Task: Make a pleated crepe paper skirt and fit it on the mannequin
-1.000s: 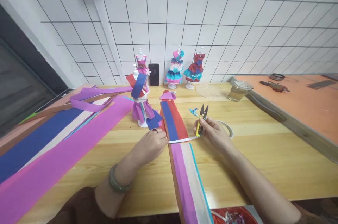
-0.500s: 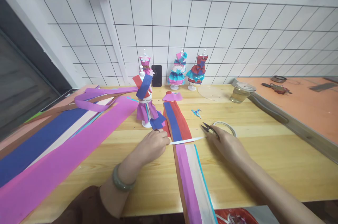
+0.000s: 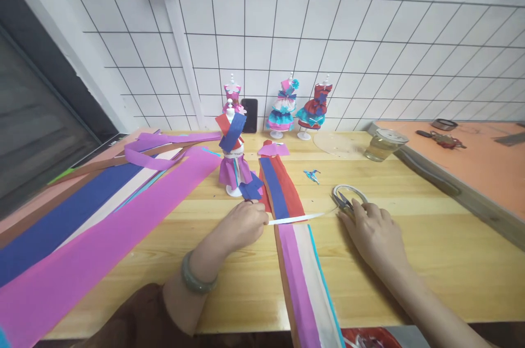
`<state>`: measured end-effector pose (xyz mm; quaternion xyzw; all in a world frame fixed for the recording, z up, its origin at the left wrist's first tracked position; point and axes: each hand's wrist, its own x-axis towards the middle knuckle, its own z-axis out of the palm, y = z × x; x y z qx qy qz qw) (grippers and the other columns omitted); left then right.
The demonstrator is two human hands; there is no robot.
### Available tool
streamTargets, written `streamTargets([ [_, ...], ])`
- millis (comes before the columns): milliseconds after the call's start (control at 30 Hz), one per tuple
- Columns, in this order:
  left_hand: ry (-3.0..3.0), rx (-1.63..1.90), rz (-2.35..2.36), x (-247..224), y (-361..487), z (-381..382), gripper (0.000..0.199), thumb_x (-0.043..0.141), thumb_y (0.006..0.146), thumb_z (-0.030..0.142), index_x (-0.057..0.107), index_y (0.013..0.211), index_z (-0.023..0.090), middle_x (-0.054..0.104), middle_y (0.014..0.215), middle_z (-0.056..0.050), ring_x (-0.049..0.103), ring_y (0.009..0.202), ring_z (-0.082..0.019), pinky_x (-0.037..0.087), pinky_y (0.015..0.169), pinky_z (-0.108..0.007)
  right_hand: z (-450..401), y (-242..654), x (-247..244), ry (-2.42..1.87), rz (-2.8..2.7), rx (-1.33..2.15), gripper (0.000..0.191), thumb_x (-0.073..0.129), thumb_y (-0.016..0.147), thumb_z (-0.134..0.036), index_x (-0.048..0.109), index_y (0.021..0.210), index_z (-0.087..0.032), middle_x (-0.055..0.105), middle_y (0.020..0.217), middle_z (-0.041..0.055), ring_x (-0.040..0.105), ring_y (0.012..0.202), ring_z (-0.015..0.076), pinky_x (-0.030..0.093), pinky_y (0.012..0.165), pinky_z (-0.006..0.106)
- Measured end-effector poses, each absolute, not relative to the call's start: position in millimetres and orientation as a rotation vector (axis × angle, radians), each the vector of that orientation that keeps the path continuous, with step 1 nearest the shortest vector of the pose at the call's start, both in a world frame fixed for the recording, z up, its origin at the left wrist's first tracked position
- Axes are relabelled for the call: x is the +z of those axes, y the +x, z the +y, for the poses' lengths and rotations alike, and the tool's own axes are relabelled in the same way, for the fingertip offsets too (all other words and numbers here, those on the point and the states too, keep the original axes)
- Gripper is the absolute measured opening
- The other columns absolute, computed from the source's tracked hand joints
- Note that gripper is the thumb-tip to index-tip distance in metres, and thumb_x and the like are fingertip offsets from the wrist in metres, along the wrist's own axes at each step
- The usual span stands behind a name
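Snips (image 3: 343, 202) now down by tape roll (image 3: 357, 190), right hand's (image 3: 377, 236) grip unclear, left hand (image 3: 245, 225) pinching white strip (image 3: 297, 219), cutting seemingly paused

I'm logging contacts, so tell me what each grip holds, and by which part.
Left grip: the white strip, by its left end. Right grip: over the snips' handle end; whether it holds them cannot be told.
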<state>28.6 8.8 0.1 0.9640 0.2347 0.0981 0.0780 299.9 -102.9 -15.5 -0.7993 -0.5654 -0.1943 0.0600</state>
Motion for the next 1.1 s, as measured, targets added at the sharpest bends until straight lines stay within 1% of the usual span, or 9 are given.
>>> streamTargets([
  [100,2.894,0.311,0.702,-1,28,9,0.022,0.042,0.071,0.007,0.061,0.071,0.018,0.056,0.072,-0.003,0.052,0.073,-0.015,0.037,0.07,-0.028,-107,280,-7,-2.081,-1.865,-0.298,0.034,0.04,0.085,-0.035,0.051,0.109,-0.014,0.056,0.101,0.015,0.053,0.091,0.0265,0.042,0.077,0.039],
  [200,2.858,0.35,0.72,0,27,10,0.02,0.042,0.072,0.007,0.059,0.071,0.018,0.057,0.071,-0.002,0.051,0.072,-0.015,0.036,0.066,-0.026,-110,254,-2,-1.87,-1.911,0.19,0.028,0.038,0.086,-0.032,0.05,0.109,-0.019,0.06,0.091,0.0082,0.055,0.086,0.0199,0.045,0.075,0.032],
  [233,2.839,0.367,0.721,0,27,10,0.019,0.042,0.072,0.006,0.058,0.071,0.017,0.057,0.071,-0.002,0.051,0.071,-0.014,0.036,0.066,-0.026,-110,246,-1,-1.821,-1.907,0.27,0.027,0.039,0.086,-0.031,0.05,0.109,-0.02,0.06,0.09,0.0074,0.056,0.084,0.0191,0.045,0.074,0.031],
  [367,2.787,0.42,0.709,2,26,12,0.018,0.041,0.073,0.007,0.056,0.071,0.017,0.058,0.072,-0.001,0.051,0.074,-0.014,0.035,0.066,-0.025,-105,218,2,-1.668,-2.014,0.22,0.024,0.038,0.087,-0.025,0.054,0.104,-0.021,0.057,0.092,0.0085,0.053,0.086,0.0203,0.043,0.075,0.034],
  [500,2.76,0.431,0.701,5,26,10,0.016,0.042,0.075,0.009,0.055,0.07,0.017,0.058,0.071,-0.001,0.052,0.075,-0.014,0.035,0.067,-0.026,-90,200,6,-1.662,-2.161,0.15,0.022,0.038,0.087,-0.021,0.059,0.095,-0.02,0.055,0.083,0.0075,0.052,0.079,0.0191,0.04,0.07,0.031],
  [733,2.7,0.5,0.682,7,29,7,0.015,0.043,0.075,0.009,0.055,0.075,0.017,0.06,0.073,-0.002,0.053,0.076,-0.015,0.037,0.069,-0.026,-63,184,1,-1.742,-2.25,-0.037,0.023,0.041,0.086,-0.03,0.058,0.082,-0.017,0.057,0.077,0.008,0.052,0.076,0.0195,0.035,0.068,0.029],
  [900,2.501,0.624,0.742,9,34,4,0.014,0.043,0.075,0.011,0.055,0.08,0.018,0.06,0.076,-0.001,0.053,0.074,-0.014,0.038,0.067,-0.024,-60,189,-2,-1.807,-2.103,0.238,0.021,0.038,0.086,-0.025,0.052,0.073,-0.018,0.058,0.068,0.0026,0.053,0.063,0.0142,0.034,0.057,0.023],
  [1000,2.369,0.669,0.728,9,37,1,0.015,0.042,0.076,0.011,0.055,0.077,0.018,0.06,0.076,0.0,0.053,0.073,-0.012,0.038,0.067,-0.023,-62,192,1,-1.774,-2.018,0.357,0.011,0.043,0.082,-0.026,0.05,0.078,-0.019,0.058,0.07,0.0011,0.054,0.065,0.0139,0.034,0.056,0.022],
  [1100,2.303,0.686,0.695,8,38,-1,0.016,0.044,0.075,0.009,0.057,0.076,0.017,0.06,0.075,0.0,0.053,0.073,-0.012,0.038,0.067,-0.023,-63,191,4,-1.754,-2.035,0.346,0.01,0.046,0.08,-0.027,0.051,0.079,-0.019,0.057,0.071,0.0019,0.053,0.065,0.0146,0.034,0.055,0.022],
])
